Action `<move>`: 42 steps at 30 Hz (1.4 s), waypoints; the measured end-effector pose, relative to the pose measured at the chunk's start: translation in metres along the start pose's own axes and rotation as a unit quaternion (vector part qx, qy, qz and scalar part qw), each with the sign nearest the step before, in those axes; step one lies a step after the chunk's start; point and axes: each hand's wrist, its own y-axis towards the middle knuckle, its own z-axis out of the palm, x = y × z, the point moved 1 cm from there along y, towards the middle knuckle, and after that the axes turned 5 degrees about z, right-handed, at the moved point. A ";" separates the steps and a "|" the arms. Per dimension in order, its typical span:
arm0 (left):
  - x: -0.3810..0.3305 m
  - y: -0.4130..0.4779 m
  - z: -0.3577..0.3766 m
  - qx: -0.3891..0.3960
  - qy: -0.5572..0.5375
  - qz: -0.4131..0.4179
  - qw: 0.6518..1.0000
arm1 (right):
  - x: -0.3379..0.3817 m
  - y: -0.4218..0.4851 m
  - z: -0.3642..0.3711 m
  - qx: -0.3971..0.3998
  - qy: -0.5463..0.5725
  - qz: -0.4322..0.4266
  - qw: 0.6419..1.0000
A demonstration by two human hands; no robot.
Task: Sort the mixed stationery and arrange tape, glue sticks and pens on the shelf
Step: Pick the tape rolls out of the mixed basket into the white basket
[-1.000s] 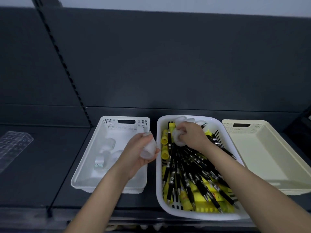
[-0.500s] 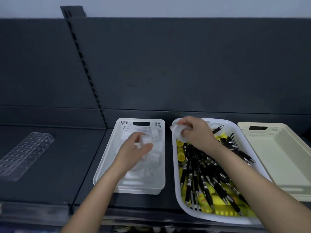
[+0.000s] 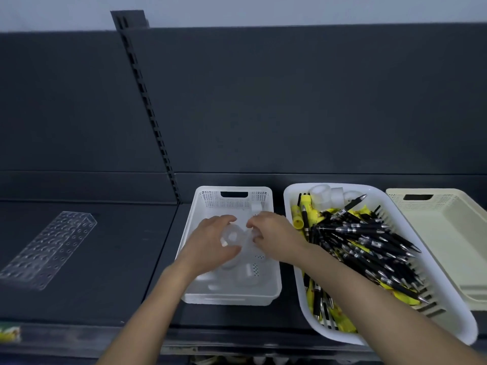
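- Tape roll (image 3: 232, 237), clear, sat in the left hand (image 3: 210, 246), fingers and thumb curled round it, right above the middle of the white basket (image 3: 234, 204).
- Right hand (image 3: 276, 239) was just at 3 o'clock of that roll, with its fingers bent down into the same basket. Whether they pinched anything, I could not tell.
- More tape rolls (image 3: 249, 272) lay on the basket floor at 6 o'clock of the hands, and one stood near the far wall at 12 o'clock.
- The white tub (image 3: 288, 206), at 3 o'clock of the basket, held the mixed pile. Black pens (image 3: 369, 241) were heaped across it, and yellow glue sticks (image 3: 297, 221) ran along its left side. A few spare rolls (image 3: 320, 196) sat at its 12 o'clock end.
- The right forearm crossed over the tub's near-left part.
- The cream basket (image 3: 448, 233) stood just beside the tub at its 3 o'clock.
- A clear drilled pen stand (image 3: 50, 248) lay on the dark shelf (image 3: 118, 259), well off at 9 o'clock.
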 end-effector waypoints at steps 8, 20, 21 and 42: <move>-0.010 0.001 0.000 -0.052 -0.062 0.041 0.996 | -0.023 -0.026 -0.027 -0.078 0.082 0.009 0.994; -0.096 0.053 0.035 -0.023 -0.062 0.151 0.986 | -0.115 -0.057 -0.074 -0.150 0.020 0.162 0.975; -0.103 0.060 0.038 -0.014 -0.056 0.154 0.986 | -0.121 -0.056 -0.078 -0.156 0.018 0.168 0.973; -0.136 0.168 0.102 0.079 0.036 0.055 0.995 | -0.210 -0.010 -0.078 -0.014 0.247 0.250 0.936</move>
